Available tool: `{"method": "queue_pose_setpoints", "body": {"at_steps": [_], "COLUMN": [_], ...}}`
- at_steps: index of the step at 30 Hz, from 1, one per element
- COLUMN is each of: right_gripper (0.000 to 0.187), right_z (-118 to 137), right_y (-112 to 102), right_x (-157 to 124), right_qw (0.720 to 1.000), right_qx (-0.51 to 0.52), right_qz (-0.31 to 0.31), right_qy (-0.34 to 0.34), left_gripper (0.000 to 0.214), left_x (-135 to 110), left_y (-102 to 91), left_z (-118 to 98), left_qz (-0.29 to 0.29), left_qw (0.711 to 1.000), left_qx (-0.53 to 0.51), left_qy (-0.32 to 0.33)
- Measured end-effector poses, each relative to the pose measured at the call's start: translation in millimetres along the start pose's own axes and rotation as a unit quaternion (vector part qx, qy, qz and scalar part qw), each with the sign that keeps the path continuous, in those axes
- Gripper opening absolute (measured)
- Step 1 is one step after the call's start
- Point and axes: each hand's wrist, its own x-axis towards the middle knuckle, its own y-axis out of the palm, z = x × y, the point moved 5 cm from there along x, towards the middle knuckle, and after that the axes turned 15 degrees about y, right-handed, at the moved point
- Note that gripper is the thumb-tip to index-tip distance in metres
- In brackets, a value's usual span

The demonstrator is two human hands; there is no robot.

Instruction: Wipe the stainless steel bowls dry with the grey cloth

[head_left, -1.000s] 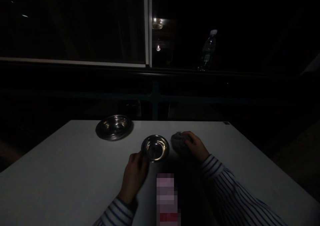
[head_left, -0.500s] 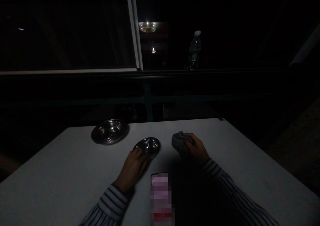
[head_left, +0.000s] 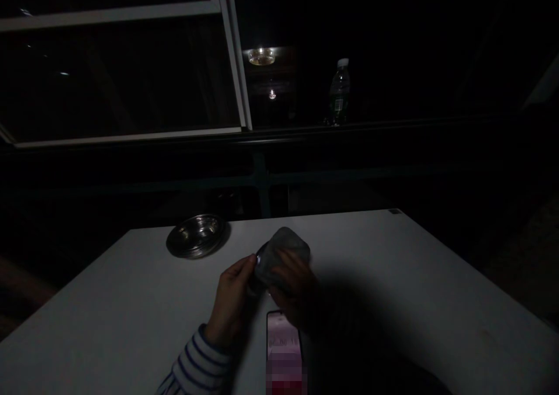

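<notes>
My left hand (head_left: 233, 287) grips the left rim of a small shiny metal dish (head_left: 261, 256), which is tilted up off the white table. Over most of the dish lies a grey cloth (head_left: 286, 244), pressed there by my right hand (head_left: 293, 281). The right hand's fingers are bent on the cloth, and its wrist fades into dark shadow. Only a sliver of the dish shows between the left thumb and the cloth.
A stack of metal dishes (head_left: 197, 236) stands at the back left of the white table (head_left: 144, 313). Below my hands lies a lit phone (head_left: 283, 342). A clear plastic bottle (head_left: 339, 92) stands on the ledge behind, by the window frame (head_left: 238, 63).
My left hand has lifted the dish off the table and tilted it. My right hand has moved left with the cloth and laid it over the dish. The view has shifted slightly.
</notes>
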Motion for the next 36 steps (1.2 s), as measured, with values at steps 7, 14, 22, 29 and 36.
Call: {"method": "queue_pose_setpoints", "body": {"at_steps": [7,14,22,29,36], "right_gripper": [0.034,0.039,0.04,0.042,0.041], "right_z": [0.7,7.0,6.0,4.6,1.7], "right_y": [7.3,14.7,18.7,24.6,21.7], "right_x": [5.9,10.5,14.0,10.0,24.7], "right_qw": [0.993,0.99,0.991,0.99,0.993], "right_qx": [-0.09,-0.136,-0.123,-0.122,-0.112], "right_qz": [-0.066,-0.003,0.009,0.018,0.002], "right_qy": [0.035,-0.042,-0.059,-0.062,-0.04], "left_gripper": [0.024,0.02,0.016,0.018,0.018], "left_x": [-15.4,-18.7,-18.6,-18.5,-18.1], "left_y": [19.6,24.7,20.7,16.1,20.9], "left_z": [-1.4,0.9,0.1,0.3,-0.8], "left_qz": [-0.004,-0.044,-0.038,-0.054,-0.038], "left_qw": [0.997,0.989,0.99,0.988,0.985], "left_qx": [-0.074,-0.136,-0.132,-0.136,-0.165], "left_qy": [-0.023,-0.043,-0.032,-0.039,-0.036]}}
